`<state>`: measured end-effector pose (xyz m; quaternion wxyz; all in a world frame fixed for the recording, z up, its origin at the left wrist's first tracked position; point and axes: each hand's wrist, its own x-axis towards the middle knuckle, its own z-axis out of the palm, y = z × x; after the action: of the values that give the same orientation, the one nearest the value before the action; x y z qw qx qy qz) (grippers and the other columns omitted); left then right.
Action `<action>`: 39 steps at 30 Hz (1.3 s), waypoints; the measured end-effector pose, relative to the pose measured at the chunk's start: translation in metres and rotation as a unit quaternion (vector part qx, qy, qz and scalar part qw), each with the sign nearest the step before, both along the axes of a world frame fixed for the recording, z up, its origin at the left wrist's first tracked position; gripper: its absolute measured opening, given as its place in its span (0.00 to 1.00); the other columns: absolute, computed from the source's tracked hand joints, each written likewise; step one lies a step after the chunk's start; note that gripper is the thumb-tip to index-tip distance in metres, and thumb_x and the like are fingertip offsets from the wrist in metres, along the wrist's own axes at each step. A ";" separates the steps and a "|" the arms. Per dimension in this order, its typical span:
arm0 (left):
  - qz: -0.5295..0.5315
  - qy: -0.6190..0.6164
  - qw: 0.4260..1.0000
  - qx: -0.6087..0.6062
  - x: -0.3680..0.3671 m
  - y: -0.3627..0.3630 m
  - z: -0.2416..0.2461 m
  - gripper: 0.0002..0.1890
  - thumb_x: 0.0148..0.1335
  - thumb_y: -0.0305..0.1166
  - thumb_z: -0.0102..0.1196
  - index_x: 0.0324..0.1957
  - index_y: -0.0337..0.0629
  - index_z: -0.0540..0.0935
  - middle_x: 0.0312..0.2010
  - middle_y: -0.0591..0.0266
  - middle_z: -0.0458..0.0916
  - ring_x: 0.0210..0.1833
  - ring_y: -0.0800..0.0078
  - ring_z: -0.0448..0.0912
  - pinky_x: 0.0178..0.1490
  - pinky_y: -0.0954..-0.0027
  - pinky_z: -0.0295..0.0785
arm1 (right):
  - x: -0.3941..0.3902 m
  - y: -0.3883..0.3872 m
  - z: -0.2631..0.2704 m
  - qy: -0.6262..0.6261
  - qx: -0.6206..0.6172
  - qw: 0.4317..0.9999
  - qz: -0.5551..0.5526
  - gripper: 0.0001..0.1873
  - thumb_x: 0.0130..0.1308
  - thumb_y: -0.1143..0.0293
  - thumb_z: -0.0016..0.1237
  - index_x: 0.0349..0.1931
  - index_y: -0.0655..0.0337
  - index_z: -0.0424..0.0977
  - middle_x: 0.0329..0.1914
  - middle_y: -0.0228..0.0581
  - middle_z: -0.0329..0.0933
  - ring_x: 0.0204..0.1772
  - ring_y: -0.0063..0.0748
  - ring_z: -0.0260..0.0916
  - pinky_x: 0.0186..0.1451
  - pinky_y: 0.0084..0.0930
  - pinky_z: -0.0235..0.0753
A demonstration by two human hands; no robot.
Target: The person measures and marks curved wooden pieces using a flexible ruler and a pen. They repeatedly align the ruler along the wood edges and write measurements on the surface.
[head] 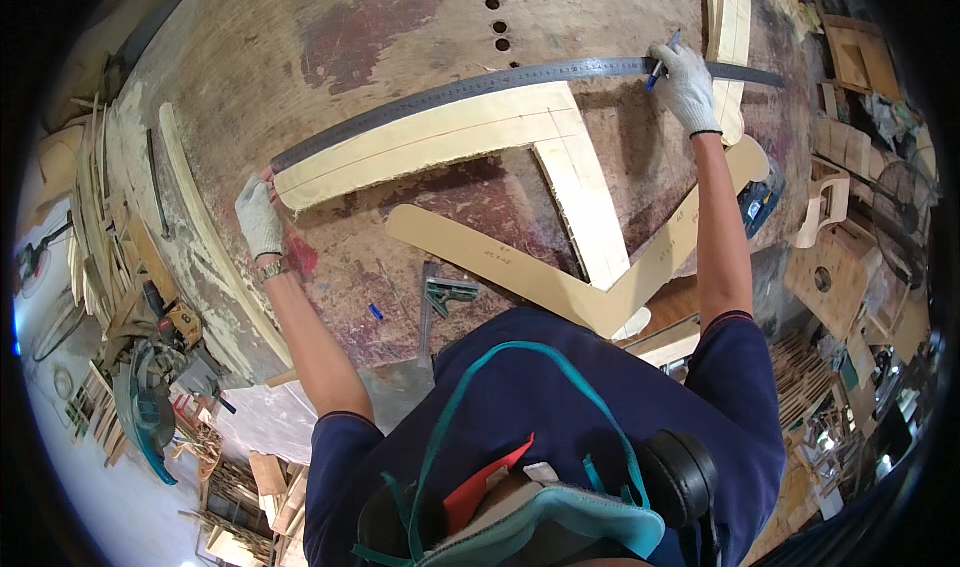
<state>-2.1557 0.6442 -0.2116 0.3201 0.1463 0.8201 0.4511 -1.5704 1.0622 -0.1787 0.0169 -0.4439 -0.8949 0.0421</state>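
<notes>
A long steel ruler (450, 94) lies along the upper edge of a pale L-shaped wooden piece (420, 143), which carries drawn layout lines. My left hand (260, 218), in a white knit glove with bare fingertips, grips the ruler's left end beside the wood's rounded tip. My gloved right hand (681, 83) holds a blue ballpoint pen (654, 76) and rests at the ruler near its right part. Below the wood lies a tan V-shaped template (502, 259) bearing handwriting; its right arm passes partly under my right forearm.
On the worn workbench (397, 12) lie a combination square (450, 293), a blue pen cap (376, 311) and a long curved wood strip (202, 214). More pale boards (729, 27) lie under the ruler's right end. A blue power tool (761, 199) sits at the right edge.
</notes>
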 end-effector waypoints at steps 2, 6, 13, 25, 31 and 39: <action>0.000 0.007 1.000 -0.007 0.001 0.000 0.002 0.20 0.74 0.28 0.48 0.60 0.27 0.83 0.53 0.53 0.87 0.51 0.69 0.87 0.56 0.69 0.81 | -0.003 -0.002 -0.001 0.000 0.001 1.000 -0.007 0.22 0.54 0.76 0.63 0.51 0.49 0.83 0.44 0.43 0.83 0.54 0.56 0.78 0.59 0.48 0.76; 0.007 0.014 1.000 -0.013 0.003 0.003 0.005 0.20 0.73 0.28 0.50 0.60 0.27 0.83 0.52 0.53 0.88 0.50 0.69 0.87 0.55 0.69 0.81 | 0.002 -0.001 -0.007 0.007 0.002 1.000 -0.009 0.22 0.54 0.76 0.63 0.51 0.50 0.83 0.44 0.44 0.82 0.54 0.55 0.78 0.59 0.48 0.76; 0.011 0.013 1.000 -0.007 -0.007 -0.006 -0.005 0.19 0.75 0.29 0.50 0.61 0.27 0.83 0.50 0.53 0.88 0.48 0.71 0.87 0.52 0.71 0.81 | -0.002 0.001 -0.007 0.007 -0.015 1.000 -0.008 0.23 0.54 0.78 0.63 0.52 0.51 0.83 0.44 0.45 0.82 0.52 0.56 0.78 0.57 0.48 0.78; 0.013 -0.020 0.998 0.054 -0.022 -0.019 -0.022 0.21 0.83 0.36 0.46 0.60 0.27 0.83 0.46 0.57 0.89 0.42 0.75 0.85 0.47 0.73 0.79 | -0.002 0.005 -0.004 0.012 -0.028 0.999 0.011 0.18 0.56 0.75 0.63 0.49 0.52 0.83 0.42 0.47 0.82 0.52 0.57 0.79 0.54 0.49 0.78; 0.047 -0.057 0.994 0.082 -0.005 -0.007 -0.010 0.21 0.83 0.36 0.45 0.57 0.25 0.84 0.41 0.60 0.88 0.37 0.78 0.81 0.42 0.75 0.75 | -0.005 0.006 0.000 -0.005 -0.042 0.999 0.006 0.17 0.58 0.74 0.63 0.48 0.53 0.82 0.41 0.48 0.82 0.51 0.56 0.80 0.53 0.49 0.78; 0.042 -0.052 0.994 0.082 -0.009 -0.010 -0.011 0.20 0.82 0.32 0.44 0.57 0.25 0.84 0.42 0.59 0.88 0.39 0.79 0.81 0.43 0.75 0.76 | -0.007 0.004 0.004 0.006 -0.023 1.000 0.014 0.16 0.56 0.77 0.60 0.46 0.54 0.82 0.40 0.48 0.81 0.49 0.57 0.79 0.51 0.49 0.77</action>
<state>-2.1643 0.6344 -0.2228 0.3298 0.1136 0.7684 0.5366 -1.5778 1.0658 -0.1750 0.0120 -0.4312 -0.8998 0.0654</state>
